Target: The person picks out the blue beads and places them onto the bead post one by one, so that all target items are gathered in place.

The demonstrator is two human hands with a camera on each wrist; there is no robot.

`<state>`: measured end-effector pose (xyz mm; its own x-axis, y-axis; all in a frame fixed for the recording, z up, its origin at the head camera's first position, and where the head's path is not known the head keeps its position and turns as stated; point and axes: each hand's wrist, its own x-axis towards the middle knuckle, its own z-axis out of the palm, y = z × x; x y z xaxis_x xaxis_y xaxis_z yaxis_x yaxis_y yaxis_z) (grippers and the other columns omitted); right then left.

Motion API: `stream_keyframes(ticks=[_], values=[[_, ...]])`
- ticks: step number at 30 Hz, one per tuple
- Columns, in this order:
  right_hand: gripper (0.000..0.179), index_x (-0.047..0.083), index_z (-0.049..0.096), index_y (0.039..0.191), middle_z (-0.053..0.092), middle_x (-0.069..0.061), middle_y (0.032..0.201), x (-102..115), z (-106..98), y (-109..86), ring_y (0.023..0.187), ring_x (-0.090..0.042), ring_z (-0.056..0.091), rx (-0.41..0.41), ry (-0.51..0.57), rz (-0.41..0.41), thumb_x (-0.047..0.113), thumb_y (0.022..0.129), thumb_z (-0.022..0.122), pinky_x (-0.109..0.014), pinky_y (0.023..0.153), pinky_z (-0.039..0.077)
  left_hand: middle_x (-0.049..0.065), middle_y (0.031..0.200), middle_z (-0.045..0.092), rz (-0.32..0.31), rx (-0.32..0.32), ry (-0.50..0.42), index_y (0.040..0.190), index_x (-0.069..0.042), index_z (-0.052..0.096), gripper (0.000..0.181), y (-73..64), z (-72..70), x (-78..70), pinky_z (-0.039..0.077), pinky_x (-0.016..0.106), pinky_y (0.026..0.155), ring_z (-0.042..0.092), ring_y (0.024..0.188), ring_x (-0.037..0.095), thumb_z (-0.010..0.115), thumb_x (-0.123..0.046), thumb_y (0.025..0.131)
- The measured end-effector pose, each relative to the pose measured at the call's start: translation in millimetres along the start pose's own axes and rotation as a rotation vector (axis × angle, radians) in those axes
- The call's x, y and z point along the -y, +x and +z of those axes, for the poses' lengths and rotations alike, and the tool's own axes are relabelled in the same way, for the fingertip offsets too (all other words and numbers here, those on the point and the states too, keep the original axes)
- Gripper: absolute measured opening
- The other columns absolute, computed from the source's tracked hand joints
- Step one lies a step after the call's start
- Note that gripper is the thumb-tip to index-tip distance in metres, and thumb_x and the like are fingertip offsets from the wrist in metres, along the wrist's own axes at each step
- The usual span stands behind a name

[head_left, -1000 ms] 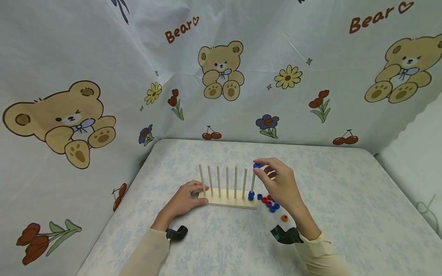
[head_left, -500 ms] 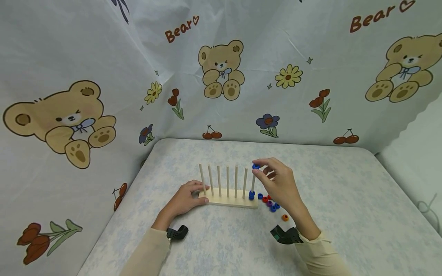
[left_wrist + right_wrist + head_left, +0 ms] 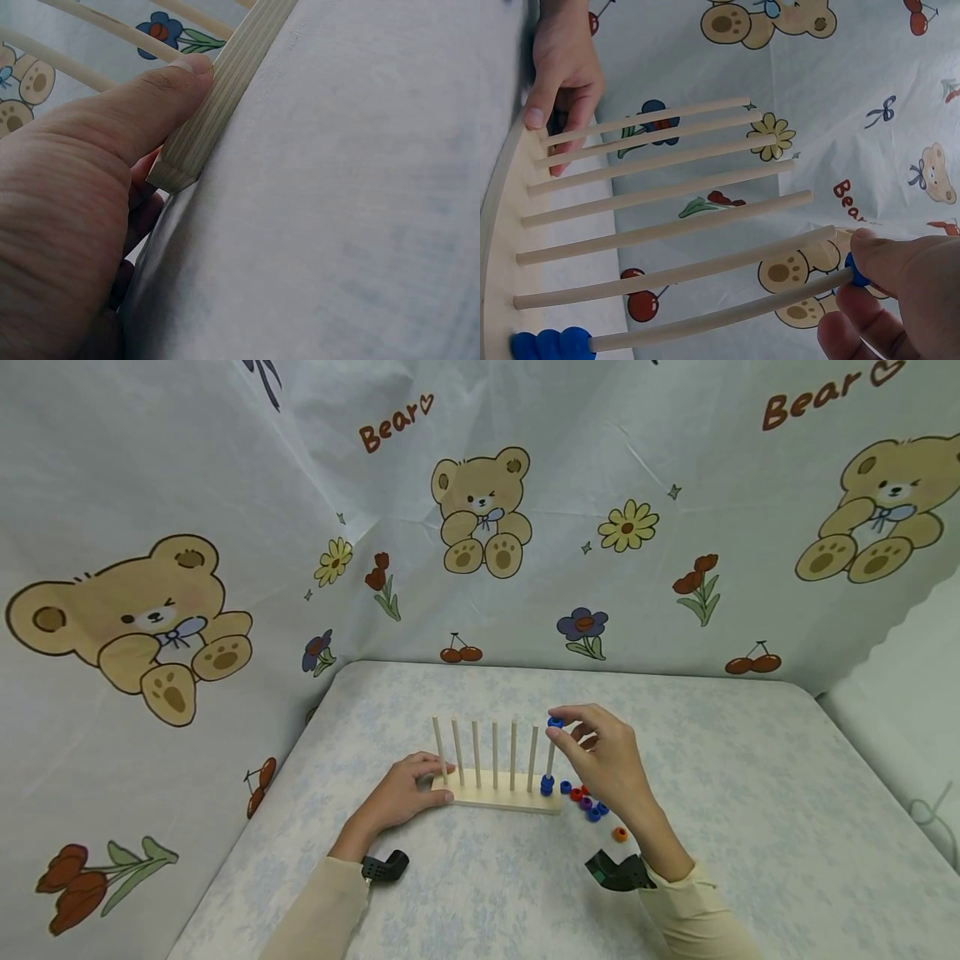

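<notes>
A pale wooden board [image 3: 487, 793] bears a row of several upright pegs. My left hand [image 3: 405, 789] holds the board's left end, the thumb lying along the wood's edge [image 3: 210, 124] and the other fingers behind it. At the tip of the rightmost peg [image 3: 720, 315], my right hand [image 3: 609, 758] pinches a blue bead [image 3: 859, 271] between thumb and forefinger. The peg's end meets the bead in the right wrist view. Three blue beads [image 3: 551, 345] are stacked at the foot of that same peg. The other pegs carry no beads.
Loose beads lie on the table right of the board: several blue ones [image 3: 594, 814], red ones [image 3: 576, 794], a purple one [image 3: 586, 803] and an orange one [image 3: 620, 834] nearer me. A bear-printed cloth [image 3: 540, 610] hangs behind the table [image 3: 480, 893].
My right hand has shifted very slightly left with the blue bead, staying at the rightmost peg's tip. My left hand keeps its hold on the board.
</notes>
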<state>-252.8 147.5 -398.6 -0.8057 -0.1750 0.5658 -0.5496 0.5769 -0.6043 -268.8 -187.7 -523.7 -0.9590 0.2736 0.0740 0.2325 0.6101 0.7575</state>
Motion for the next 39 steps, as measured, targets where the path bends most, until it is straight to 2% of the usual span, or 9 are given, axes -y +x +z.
stream_keyframes(ticks=[19,39], values=[[0.024,0.013,0.074,0.114,0.072,-0.002,0.101,-0.6,-1.6,0.2,0.078,-0.011,0.065,0.034,-0.006,0.029,0.022,0.092,0.075,-0.023,0.068,0.056,-0.018,0.126,0.058,-0.017,0.003,0.002,0.117,-0.048,0.067,0.042,1.6,-2.3,-0.3,0.042,0.054,0.107,0.052,0.129,0.020,0.081,-0.054,0.078],[0.024,0.014,0.075,0.114,0.074,-0.002,0.102,-0.9,-2.1,-1.6,0.078,-0.011,0.066,0.051,-0.044,0.027,0.022,0.091,0.077,-0.024,0.068,0.057,-0.017,0.127,0.059,0.004,0.014,0.009,0.119,-0.045,0.068,0.043,0.1,-1.4,1.4,0.042,0.055,0.109,0.052,0.131,0.021,0.080,-0.055,0.079]])
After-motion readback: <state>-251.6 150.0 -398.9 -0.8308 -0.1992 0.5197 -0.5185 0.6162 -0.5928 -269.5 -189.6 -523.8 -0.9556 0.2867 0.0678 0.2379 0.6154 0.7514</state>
